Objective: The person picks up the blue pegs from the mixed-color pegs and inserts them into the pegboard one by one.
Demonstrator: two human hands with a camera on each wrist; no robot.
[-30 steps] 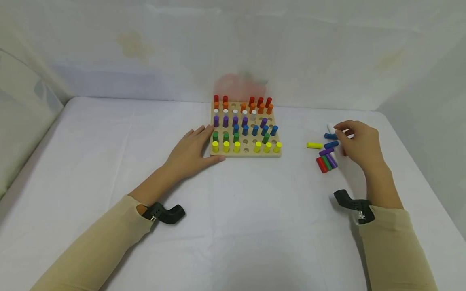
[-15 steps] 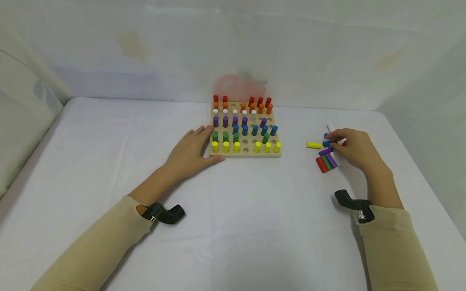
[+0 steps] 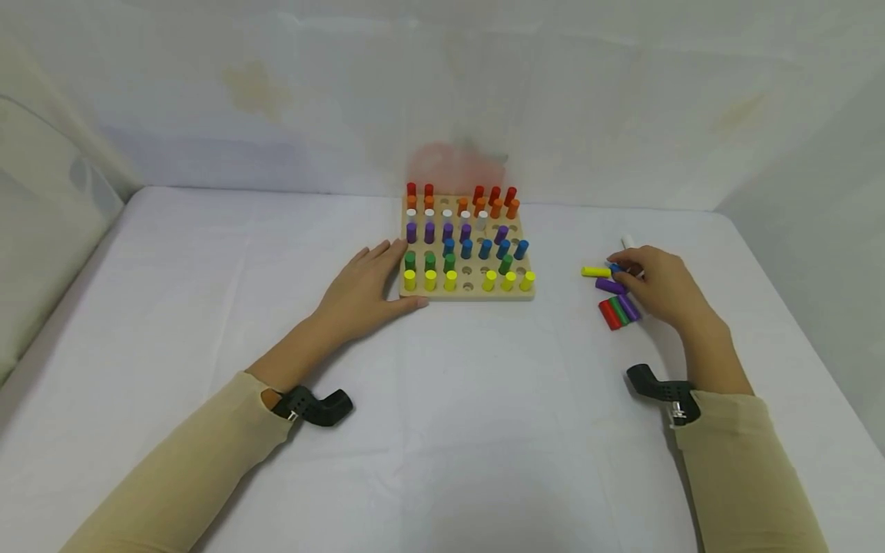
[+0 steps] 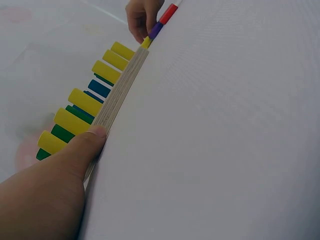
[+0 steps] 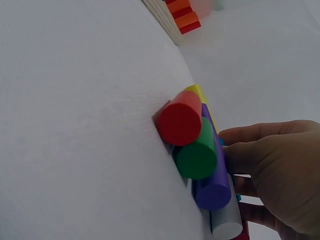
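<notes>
A wooden pegboard holds upright pegs in rows of red, orange, white, purple, blue, green and yellow, with some bare holes. My left hand lies spread against its left side, thumb along the front edge. To the right, my right hand pinches a blue peg between thumb and fingertips, low over the table. That peg is mostly hidden by the fingers. Close beside it lie a yellow peg and a purple peg.
Nearer me, a red peg, a green peg and another purple peg lie side by side. A white peg lies behind the right hand; another white peg is beside the purple one. White cloth covers the table.
My right hand has moved left and a little nearer me, taking a blue peg between its fingertips. One purple peg has shifted left. The left hand and the board have stayed put.
</notes>
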